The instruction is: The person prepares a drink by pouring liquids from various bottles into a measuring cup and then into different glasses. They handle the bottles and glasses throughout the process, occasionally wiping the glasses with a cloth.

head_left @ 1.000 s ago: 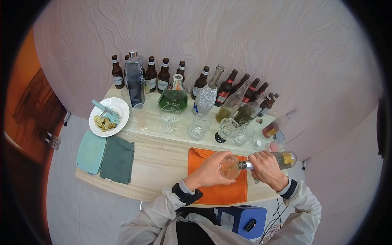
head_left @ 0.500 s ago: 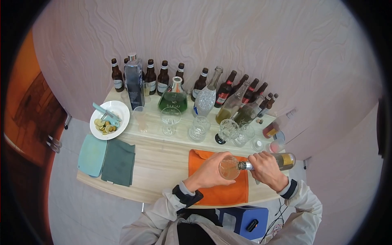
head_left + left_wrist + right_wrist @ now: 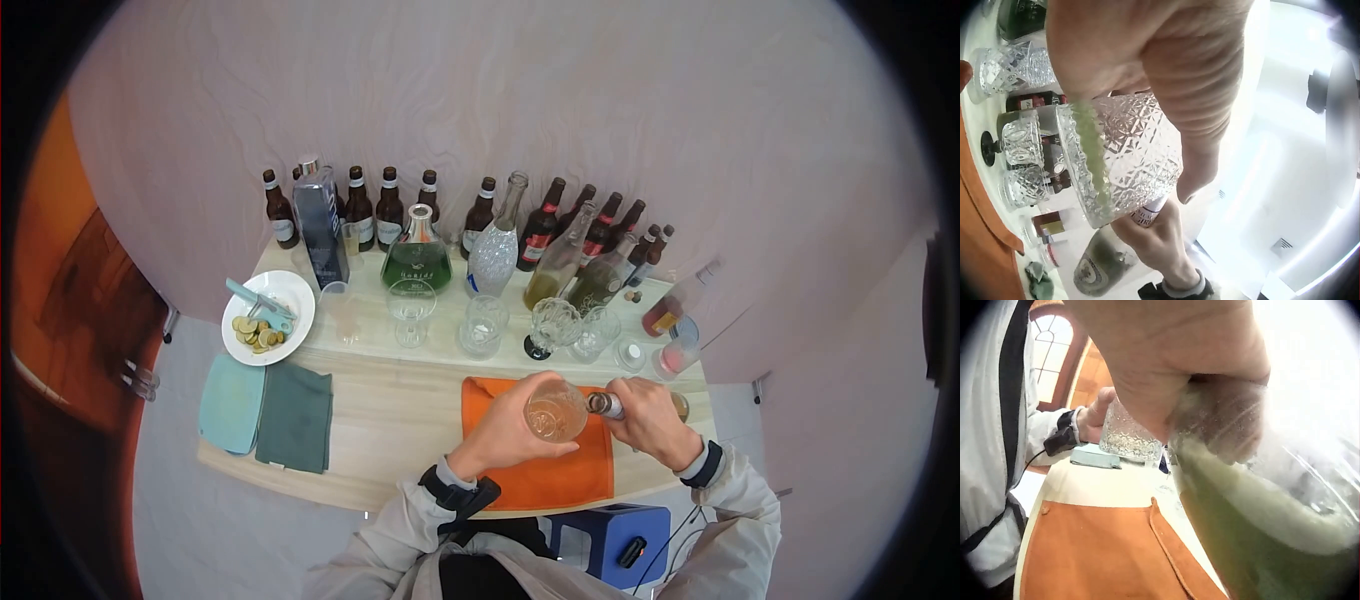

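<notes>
My left hand (image 3: 500, 428) grips a diamond-cut glass tumbler (image 3: 556, 412) from the side, thumb and fingers around it. Pale liquid shows inside the tumbler. My right hand (image 3: 648, 418) holds a clear bottle (image 3: 1241, 531) by its neck, just to the right of the glass. The bottle's open mouth (image 3: 598, 403) is beside the tumbler's rim and faces up toward the head camera. Its body hangs below the hand, with greenish liquid and an oval label in the left wrist view. Both hands are above an orange mat (image 3: 575, 485) on the table.
Behind the hands stand a stemmed glass (image 3: 553, 325), a cut tumbler (image 3: 483, 328) and a green decanter (image 3: 418, 265). Several brown beer bottles (image 3: 388, 210) line the wall. At left are a white plate (image 3: 300, 290) with lime pieces, a teal cutting board (image 3: 230, 405) and a dark green cloth (image 3: 295, 415).
The bottle has swung from nearly level, its mouth over the tumbler, to more upright, and its mouth has come away from the glass. The tumbler stays in my left hand. The head view has tilted up.
</notes>
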Available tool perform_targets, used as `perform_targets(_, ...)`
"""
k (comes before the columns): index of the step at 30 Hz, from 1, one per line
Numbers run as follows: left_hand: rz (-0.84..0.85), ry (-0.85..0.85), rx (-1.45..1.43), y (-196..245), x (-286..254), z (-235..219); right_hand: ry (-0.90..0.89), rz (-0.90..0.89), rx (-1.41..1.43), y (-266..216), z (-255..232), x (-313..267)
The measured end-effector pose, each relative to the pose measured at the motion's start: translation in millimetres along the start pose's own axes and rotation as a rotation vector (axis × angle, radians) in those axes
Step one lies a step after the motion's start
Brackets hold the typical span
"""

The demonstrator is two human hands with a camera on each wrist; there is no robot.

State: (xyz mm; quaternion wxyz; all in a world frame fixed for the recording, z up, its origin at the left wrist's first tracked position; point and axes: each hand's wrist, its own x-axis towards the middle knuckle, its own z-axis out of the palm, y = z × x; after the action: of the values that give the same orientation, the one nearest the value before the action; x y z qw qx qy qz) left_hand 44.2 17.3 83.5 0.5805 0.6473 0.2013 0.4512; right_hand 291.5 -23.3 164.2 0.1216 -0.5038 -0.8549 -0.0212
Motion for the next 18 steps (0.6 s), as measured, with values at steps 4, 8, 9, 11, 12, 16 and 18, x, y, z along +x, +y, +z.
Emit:
perform_targets(4,-0.044,-0.038,-0.025,6.8,0.2,2.7,0.066,0.017,0.086,3.2,7.5,-4.8)
perform_targets(8,-0.057,-0.007,-0.032,3.3,-3.5,-3.7,0.092,0.089,0.087,21.9,8.1,-12.0)
perform_targets(9,-0.058,0.003,0.011,-0.4,-4.9,-7.3,0.16,0.1,0.109,34.2,8.7,-14.7)
perform_targets(11,-0.122,0.024,0.026,-10.6,-10.9,-10.9,0.307,0.174,0.142,63.9,10.3,-17.4)
perform_targets(12,-0.18,0.064,0.033,-16.0,-14.6,-12.9,0.388,0.24,0.155,80.4,10.2,-16.1)
perform_targets(16,-0.223,0.011,0.193,-36.3,-23.0,-18.8,0.731,0.619,0.465,151.6,-4.2,3.0)
perform_targets(18,-0.269,0.082,0.173,-44.5,-31.7,-20.3,0.814,0.644,0.405,188.3,11.4,10.3)
